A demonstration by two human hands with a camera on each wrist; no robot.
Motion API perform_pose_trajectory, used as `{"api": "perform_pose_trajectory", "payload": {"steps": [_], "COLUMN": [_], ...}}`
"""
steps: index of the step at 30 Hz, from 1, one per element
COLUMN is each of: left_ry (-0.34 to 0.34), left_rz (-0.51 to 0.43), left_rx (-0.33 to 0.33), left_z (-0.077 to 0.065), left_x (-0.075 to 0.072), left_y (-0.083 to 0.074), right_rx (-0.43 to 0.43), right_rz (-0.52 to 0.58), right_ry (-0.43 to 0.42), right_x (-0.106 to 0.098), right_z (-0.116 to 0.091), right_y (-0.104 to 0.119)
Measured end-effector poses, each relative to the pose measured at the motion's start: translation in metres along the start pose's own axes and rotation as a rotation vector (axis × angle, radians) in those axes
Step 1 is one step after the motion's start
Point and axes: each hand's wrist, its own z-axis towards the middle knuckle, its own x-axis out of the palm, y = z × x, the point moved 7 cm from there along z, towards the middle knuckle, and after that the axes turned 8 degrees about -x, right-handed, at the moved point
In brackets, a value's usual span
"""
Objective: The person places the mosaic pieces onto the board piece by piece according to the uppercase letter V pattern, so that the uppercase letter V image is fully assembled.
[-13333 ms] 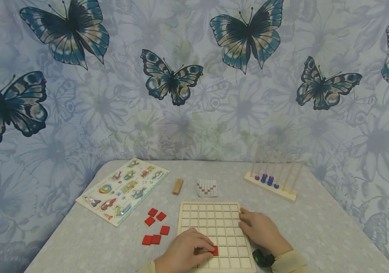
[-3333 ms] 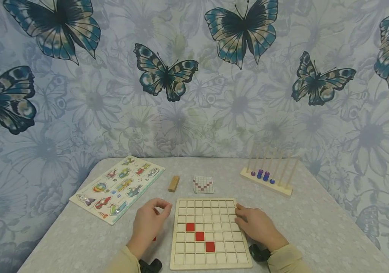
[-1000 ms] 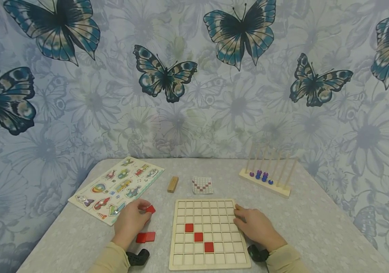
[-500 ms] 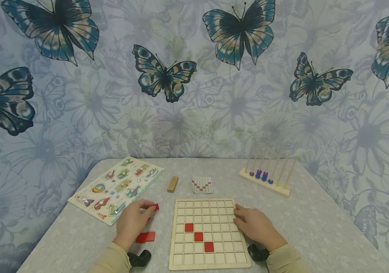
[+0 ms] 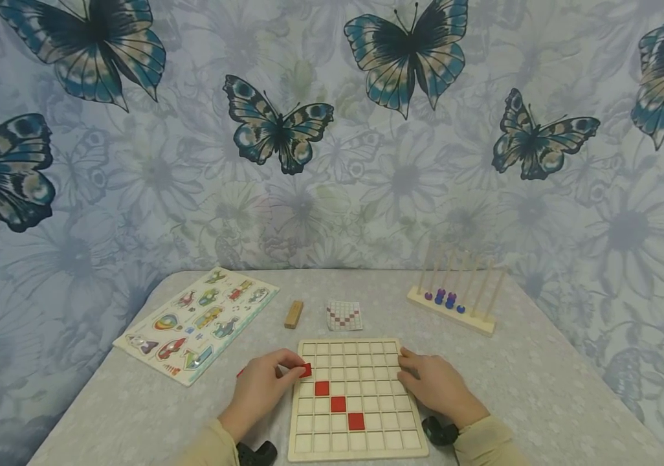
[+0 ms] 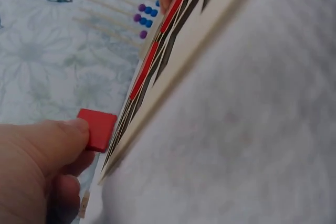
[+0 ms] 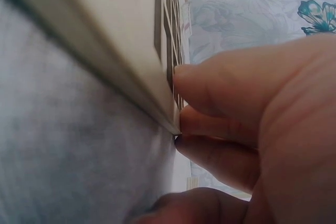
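My left hand [image 5: 263, 391] pinches a red square tile [image 5: 306, 370] between thumb and fingers, over the left edge of a wooden grid board [image 5: 361, 456]. The left wrist view shows that same red tile [image 6: 97, 130] tilted, near the board's edge. Three red tiles lie in the grid on a falling diagonal: an upper one [image 5: 322, 388], a middle one [image 5: 338, 404] and a lower one [image 5: 356, 421]. My right hand [image 5: 439, 385] holds the board's right edge; in the right wrist view the thumb lies over the grid, with other fingers [image 7: 218, 156] at the rim.
Behind the board lie a small pattern card [image 5: 344, 316] and a wooden block [image 5: 294, 314]. A picture puzzle board [image 5: 198, 323] is at the left, a peg stand with beads [image 5: 451, 310] at the right. One loose red tile [image 5: 240, 373] peeks out behind my left hand.
Three red tiles have come to lie in the grid since the oldest frame. Lately my left hand has carried a tile from the loose ones rightward to the board's left edge. The right hand stays.
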Motion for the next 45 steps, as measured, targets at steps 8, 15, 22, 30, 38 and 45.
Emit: {"api": "perform_pose_trajectory", "payload": {"steps": [8,15,22,30,38,45], "left_ry": [-0.007,-0.014,-0.015,-0.035,-0.040,-0.022], "left_rz": [0.063,0.154,0.262,0.227,-0.054,-0.129], "left_rx": [0.065,0.107,0.154,0.108,-0.132,-0.256], "left_z": [0.001,0.001,-0.001,-0.005,-0.007,-0.012], "left_x": [0.007,0.008,0.009,0.004,-0.029,-0.063], "left_y": [-0.004,-0.005,-0.009,-0.008,0.008,0.028], "right_rx": [-0.001,0.009,0.017,0.012,0.001,0.002], "right_rz": [0.001,0.005,0.000,-0.008,-0.019,-0.022], "right_ry": [0.012,0.013,0.017,0.022,0.021,0.003], "right_x": [0.001,0.001,0.002,0.001,0.002,0.001], "right_z": [0.001,0.001,0.002,0.001,0.002,0.001], "right_y": [-0.001,-0.001,-0.002,-0.001,0.000,-0.001]}}
